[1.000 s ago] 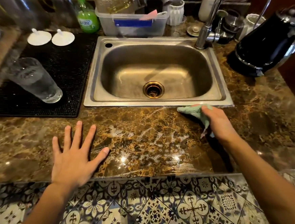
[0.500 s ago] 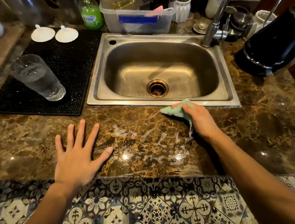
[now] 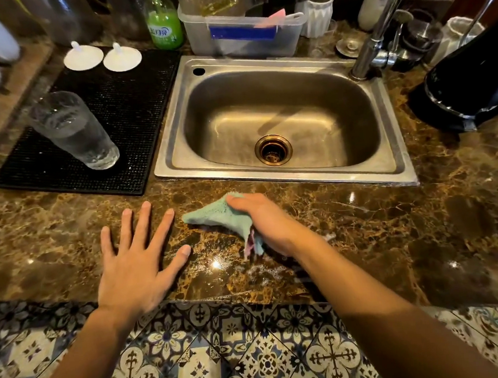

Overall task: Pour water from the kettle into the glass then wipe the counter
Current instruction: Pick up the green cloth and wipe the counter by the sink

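At the centre of the frame the right hand (image 3: 264, 223) grips a light green cloth (image 3: 218, 216) pressed onto the brown marble table (image 3: 393, 222), just below the steel sink (image 3: 278, 121). The left hand (image 3: 137, 257) lies flat beside it, fingers spread, holding nothing. The glass (image 3: 73, 129) of water stands on the black mat (image 3: 122, 109) at upper left; the black kettle (image 3: 471, 81) sits at the right edge.

A brown marble worktop (image 3: 423, 220) with gold veining runs across, glossy with small glints of overhead light. A steel sink (image 3: 281, 120) is set into it, its tap (image 3: 378, 29) at the far right. A black ridged mat (image 3: 134, 108) lies left. Near us, patterned blue-and-cream tiles (image 3: 225, 354) cover the floor.
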Demonstrator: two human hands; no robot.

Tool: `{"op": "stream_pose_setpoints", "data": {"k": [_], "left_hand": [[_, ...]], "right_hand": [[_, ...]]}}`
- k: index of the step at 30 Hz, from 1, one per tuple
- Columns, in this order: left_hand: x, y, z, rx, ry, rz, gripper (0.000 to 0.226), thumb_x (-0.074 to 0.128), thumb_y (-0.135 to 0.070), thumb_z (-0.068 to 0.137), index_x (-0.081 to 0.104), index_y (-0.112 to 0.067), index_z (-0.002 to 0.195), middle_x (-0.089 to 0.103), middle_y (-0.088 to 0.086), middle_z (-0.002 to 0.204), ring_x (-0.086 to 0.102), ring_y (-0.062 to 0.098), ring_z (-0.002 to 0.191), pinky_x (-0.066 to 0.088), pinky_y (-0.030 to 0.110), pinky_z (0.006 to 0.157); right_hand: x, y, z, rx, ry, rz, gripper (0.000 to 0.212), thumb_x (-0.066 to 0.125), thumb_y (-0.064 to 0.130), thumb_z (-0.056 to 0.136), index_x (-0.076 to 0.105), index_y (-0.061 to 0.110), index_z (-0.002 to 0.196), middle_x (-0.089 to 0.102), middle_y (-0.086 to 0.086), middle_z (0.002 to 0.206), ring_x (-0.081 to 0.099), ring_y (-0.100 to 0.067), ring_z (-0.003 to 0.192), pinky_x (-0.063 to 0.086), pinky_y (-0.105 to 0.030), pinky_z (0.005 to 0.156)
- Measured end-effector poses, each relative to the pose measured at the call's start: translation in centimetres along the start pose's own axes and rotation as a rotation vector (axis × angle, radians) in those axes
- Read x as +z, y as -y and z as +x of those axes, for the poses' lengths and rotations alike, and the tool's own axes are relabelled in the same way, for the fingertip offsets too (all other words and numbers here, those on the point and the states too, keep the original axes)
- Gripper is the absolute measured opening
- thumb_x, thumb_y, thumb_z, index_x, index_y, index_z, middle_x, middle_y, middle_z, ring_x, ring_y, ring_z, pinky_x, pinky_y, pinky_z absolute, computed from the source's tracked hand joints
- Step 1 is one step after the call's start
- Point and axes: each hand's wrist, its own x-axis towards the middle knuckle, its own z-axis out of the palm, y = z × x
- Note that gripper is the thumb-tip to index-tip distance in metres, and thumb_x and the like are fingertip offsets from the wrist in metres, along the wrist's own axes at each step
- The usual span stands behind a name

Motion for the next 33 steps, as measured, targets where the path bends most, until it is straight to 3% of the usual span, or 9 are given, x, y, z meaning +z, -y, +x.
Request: {"op": "stream_pose_setpoints", "data": {"k": [4,10,14,18,21,24,25,28,33], "left_hand": [[0.2,0.1,0.0,-0.004,-0.011,-0.011,0.069,0.010,-0.075,0.097,-0.004,-0.048,0.160,-0.004,-0.001,0.173,-0.010,0.026,0.158,0.001,0.063,0.124],[0.2,0.1,-0.1,0.004,-0.012,-0.013,0.069,0.012,-0.075,0.098,-0.001,-0.048,0.160,-0.002,0.000,0.173,-0.007,0.027,0.159,0.002,0.063,0.124],[0.1,0.2,0.0,0.007,-0.002,-0.002,0.070,0.009,-0.075,0.097,-0.004,-0.047,0.160,-0.006,0.001,0.173,-0.010,0.028,0.158,0.000,0.063,0.124],[0.1,0.2,0.0,0.002,0.002,0.008,0.072,0.006,-0.077,0.096,-0.004,-0.046,0.160,-0.008,0.002,0.172,-0.012,0.028,0.158,0.000,0.064,0.124],[0.1,0.0,0.0,0.002,-0.001,0.003,0.074,0.006,-0.077,0.095,-0.002,-0.045,0.161,-0.006,0.002,0.173,-0.009,0.028,0.158,0.000,0.063,0.124],[0.1,0.2,0.1,0.007,-0.006,-0.003,0.073,0.008,-0.077,0.095,0.000,-0.045,0.161,-0.003,0.001,0.173,-0.006,0.029,0.158,0.001,0.063,0.124],[0.2,0.2,0.0,0.010,-0.009,-0.005,0.073,0.009,-0.077,0.096,0.001,-0.045,0.161,-0.002,0.001,0.173,-0.005,0.030,0.158,0.001,0.063,0.124],[0.4,0.3,0.1,0.011,-0.016,-0.011,0.073,0.011,-0.077,0.096,0.003,-0.045,0.161,0.000,0.001,0.173,-0.003,0.030,0.158,0.002,0.064,0.124],[0.5,0.2,0.2,-0.004,-0.016,-0.014,0.074,0.011,-0.079,0.095,0.005,-0.045,0.161,0.003,0.000,0.173,-0.001,0.031,0.158,0.002,0.063,0.123]], "right_hand": [[-0.7,0.8,-3.3,0.075,-0.026,0.537,0.035,0.054,0.031,0.100,0.063,0.003,0.120,0.075,-0.013,0.104,0.063,-0.032,0.099,0.054,-0.032,0.074],[-8.7,1.1,-10.3,-0.167,-0.357,0.894,0.046,0.055,0.029,0.096,0.063,0.000,0.130,0.070,-0.024,0.128,0.075,-0.035,0.105,0.064,-0.036,0.071],[-14.3,-2.9,-14.7,-0.245,-0.641,0.748,0.033,0.053,0.028,0.101,0.083,0.014,0.108,0.073,-0.016,0.127,0.073,-0.025,0.111,0.061,-0.032,0.086],[-16.4,-6.6,-15.6,-0.121,-0.916,0.186,0.032,0.048,0.031,0.105,0.080,0.024,0.107,0.078,0.002,0.114,0.072,-0.001,0.101,0.053,-0.012,0.078],[-15.8,-7.8,-14.2,-0.086,-0.836,-0.066,0.034,0.045,0.036,0.106,0.070,0.027,0.127,0.075,0.010,0.119,0.072,-0.004,0.097,0.053,-0.024,0.084],[-13.8,-7.6,-12.1,-0.060,-0.728,-0.157,0.043,0.043,0.050,0.101,0.063,0.033,0.135,0.073,-0.014,0.104,0.062,-0.013,0.051,0.051,-0.023,0.046],[-13.1,-7.6,-11.5,-0.060,-0.709,-0.172,0.042,0.042,0.050,0.101,0.061,0.034,0.135,0.071,-0.020,0.101,0.058,-0.012,0.048,0.046,-0.022,0.043],[-10.2,-7.6,-10.5,-0.038,-0.661,-0.213,0.051,0.040,0.055,0.102,0.051,0.034,0.148,0.066,-0.012,0.120,0.057,-0.008,0.078,0.040,-0.022,0.066],[-3.3,-7.7,-10.9,-0.076,-0.592,-0.263,0.052,0.037,0.055,0.103,0.050,0.033,0.148,0.071,-0.025,0.103,0.069,-0.008,0.065,0.058,-0.029,0.058]]}}
